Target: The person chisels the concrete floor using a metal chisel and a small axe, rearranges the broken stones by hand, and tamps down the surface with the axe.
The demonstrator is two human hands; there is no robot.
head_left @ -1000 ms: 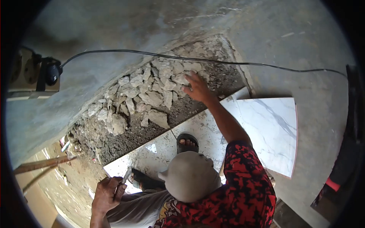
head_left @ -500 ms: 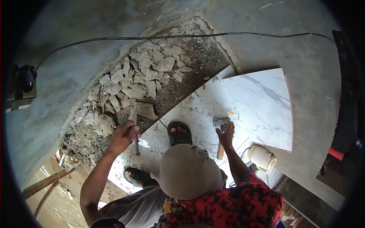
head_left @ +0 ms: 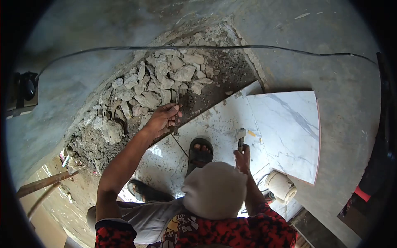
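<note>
The person's left hand (head_left: 164, 118) reaches forward with the elbow bent, its forearm slanting inward and away from the body, and its fingers curl closely around a slim, dark metal chisel (head_left: 177, 128). The thumb lies forward against the bent fingers, and the chisel juts from both sides of the grip: one end extends beyond the hand toward a heap of jagged, pale grey concrete chunks (head_left: 151, 89), the other points back toward the body. Whether the far end touches a chunk cannot be told. The heap spreads ahead of the left hand and out to its left, with dark, crumbly soil (head_left: 225, 76) ahead and to its right.

Well to the right of that hand and nearer the body, the right hand (head_left: 243, 159) keeps a narrow grasp on a hammer with a blocky grey metal head (head_left: 240, 134), the head facing away from the body. Its forearm is partly hidden by a rounded, pale grey cap (head_left: 215, 190). To the right of this hand lies a large white tile slab with grey veins (head_left: 289, 132); between both hands, a foot in a black open-toed sandal (head_left: 201, 153) rests on glossy, debris-specked white floor tiles (head_left: 221, 118)
</note>
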